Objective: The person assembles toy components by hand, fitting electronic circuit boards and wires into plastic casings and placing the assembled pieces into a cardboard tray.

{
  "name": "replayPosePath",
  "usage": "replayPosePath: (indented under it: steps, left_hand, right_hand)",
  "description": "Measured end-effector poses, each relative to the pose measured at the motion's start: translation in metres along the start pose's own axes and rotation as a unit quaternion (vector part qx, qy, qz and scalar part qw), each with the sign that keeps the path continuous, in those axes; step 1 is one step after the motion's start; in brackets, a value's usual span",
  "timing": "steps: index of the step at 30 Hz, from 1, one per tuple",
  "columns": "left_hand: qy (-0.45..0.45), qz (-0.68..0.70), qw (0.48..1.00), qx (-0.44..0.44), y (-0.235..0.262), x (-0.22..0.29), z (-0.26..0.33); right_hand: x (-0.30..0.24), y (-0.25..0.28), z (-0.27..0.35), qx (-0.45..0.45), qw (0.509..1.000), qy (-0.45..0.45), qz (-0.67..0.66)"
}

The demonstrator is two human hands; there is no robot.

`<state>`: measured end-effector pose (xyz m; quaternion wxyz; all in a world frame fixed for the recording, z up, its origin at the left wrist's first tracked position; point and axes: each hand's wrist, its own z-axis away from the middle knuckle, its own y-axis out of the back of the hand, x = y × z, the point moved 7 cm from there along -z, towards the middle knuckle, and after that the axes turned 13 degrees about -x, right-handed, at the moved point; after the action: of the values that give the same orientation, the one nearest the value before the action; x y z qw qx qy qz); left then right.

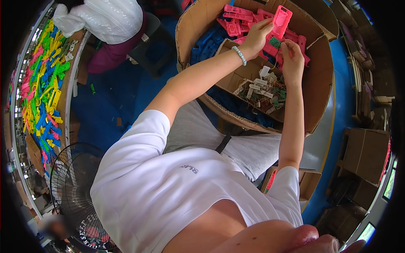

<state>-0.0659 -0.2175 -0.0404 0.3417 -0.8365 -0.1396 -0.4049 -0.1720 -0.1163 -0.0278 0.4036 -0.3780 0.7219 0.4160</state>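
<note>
Head view. Left hand [254,41] raised over the far part of a large cardboard box [318,90]; thumb and fingers pinching the near left edge of a pink plastic shell [282,21], which is tilted, with a recessed face in sight. The shell is held above the heap, near the box's far rim. Beaded bracelet [239,55] on the left wrist.

Right hand [292,63] just below and to the right of the shell. Its thumb and index finger are drawn close together beside a small green circuit board [274,41]; cannot tell whether they grip the board, a wire or nothing.

Box contents: pink plastic parts [238,26] heaped at the far side, blue plastic parts [206,48] to the left. A smaller carton [229,75] sits inside, nearer the wearer, with a tangle of white pieces with wires [261,87] and green bits among them.

Surroundings: at left, a long desk [72,74] covered in mixed yellow, green, blue and pink plastic parts [42,97]. Beside it, another person [110,20] in a white top and purple trousers. Black-caged fan [71,189] at lower left. Blue floor [109,99] between. Closed cardboard carton [365,156] at far right.
</note>
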Motion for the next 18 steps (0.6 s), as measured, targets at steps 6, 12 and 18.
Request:
replayPosePath:
  steps: [6, 12, 18]
  left_hand:
    - [0.013, -0.066, 0.997, -0.026, -0.011, 0.000, 0.008]
    - [-0.017, -0.134, 0.987, -0.083, -0.021, 0.009, 0.010]
    - [-0.001, -0.166, 0.978, -0.124, -0.028, 0.011, 0.009]
  right_hand:
    - [0.003, 0.006, -0.001, 0.024, 0.997, -0.002, 0.075]
    - [0.003, 0.015, 0.002, 0.059, 0.996, -0.027, 0.068]
    - [0.006, 0.019, 0.004, 0.072, 0.996, -0.020, 0.044]
